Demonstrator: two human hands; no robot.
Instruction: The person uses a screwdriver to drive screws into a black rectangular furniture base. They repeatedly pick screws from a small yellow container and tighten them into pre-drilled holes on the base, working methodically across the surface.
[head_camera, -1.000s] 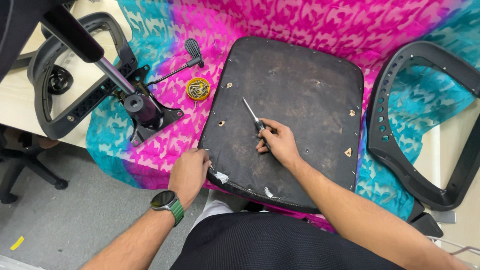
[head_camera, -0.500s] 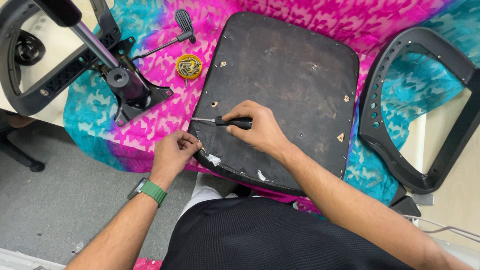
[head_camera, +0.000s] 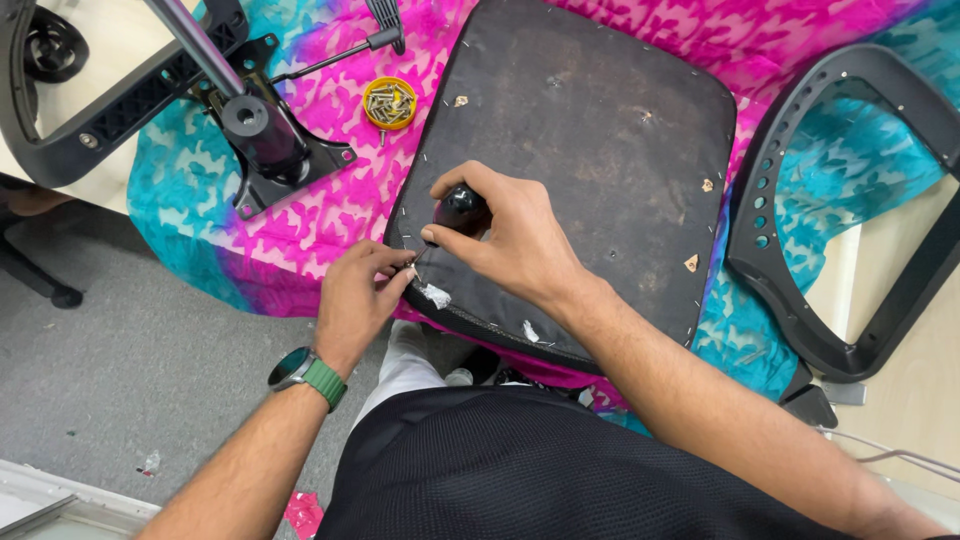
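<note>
Right grip: right hand (head_camera: 515, 240) wrapped tight around the black handle of a screwdriver (head_camera: 460, 210), fingers curled over the top, thumb along the near side; the thin shaft slants down to the near left edge of the seat pan.
Left grip: left hand (head_camera: 352, 300) pinched together, thumb and forefinger meeting at the screwdriver's tip; whether they hold something tiny there cannot be told.
Right arm: forearm runs up from the lower right, wrist bent inward over the pan.
Left arm: forearm rises from the lower left, wrist straight, a green-strapped watch (head_camera: 305, 374) on it.
Seat pan: dark upturned seat pan (head_camera: 600, 150) lying flat on the surface, staples along its rim, torn white scraps at the near edge just beside both hands.
Surface: covered with a pink and turquoise cloth (head_camera: 300, 215).
Screws: yellow lid of screws (head_camera: 389, 103) left of the pan, well apart from the hands.
Other parts: black chair mechanism (head_camera: 262, 135) at upper left; black armrest frame (head_camera: 850, 210) at right.
</note>
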